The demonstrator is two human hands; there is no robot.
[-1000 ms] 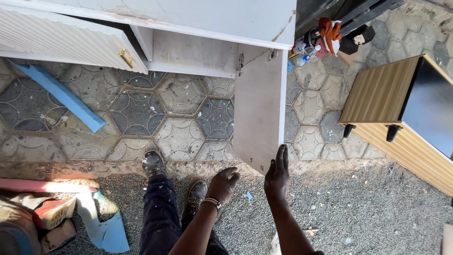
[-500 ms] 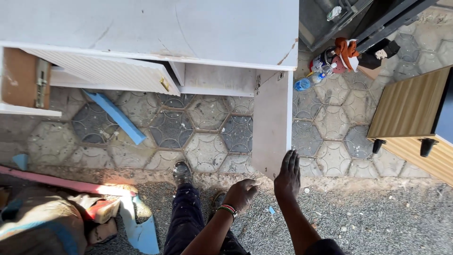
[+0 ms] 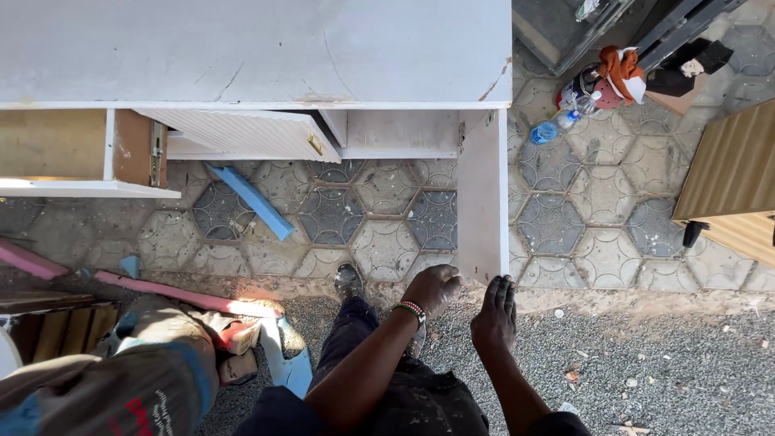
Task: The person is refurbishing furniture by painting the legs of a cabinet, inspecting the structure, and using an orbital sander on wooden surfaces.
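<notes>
The cabinet door [image 3: 482,194] hangs open from the cabinet [image 3: 258,52]. The left hand [image 3: 432,288] and right hand [image 3: 495,316] sit at its lower edge. A bottle [image 3: 557,125] lies to the right.

**Colours and Patterns at the Cabinet**

The cabinet [image 3: 258,48] is showing a white, scuffed top, and its open door [image 3: 482,194] is presenting a pale grey-white face. A ribbed white door panel [image 3: 250,133] is carrying a brass-coloured handle. The drawer [image 3: 73,149] is displaying a tan wood interior. The paving [image 3: 387,218] is repeating grey hexagons. A blue strip [image 3: 250,200] is lying on it; a pink strip [image 3: 186,299] is bordering grey gravel [image 3: 646,363]. The left hand [image 3: 432,289] is wearing a red, green and white beaded bracelet [image 3: 413,310]. The bottle [image 3: 553,127] is showing blue.
</notes>
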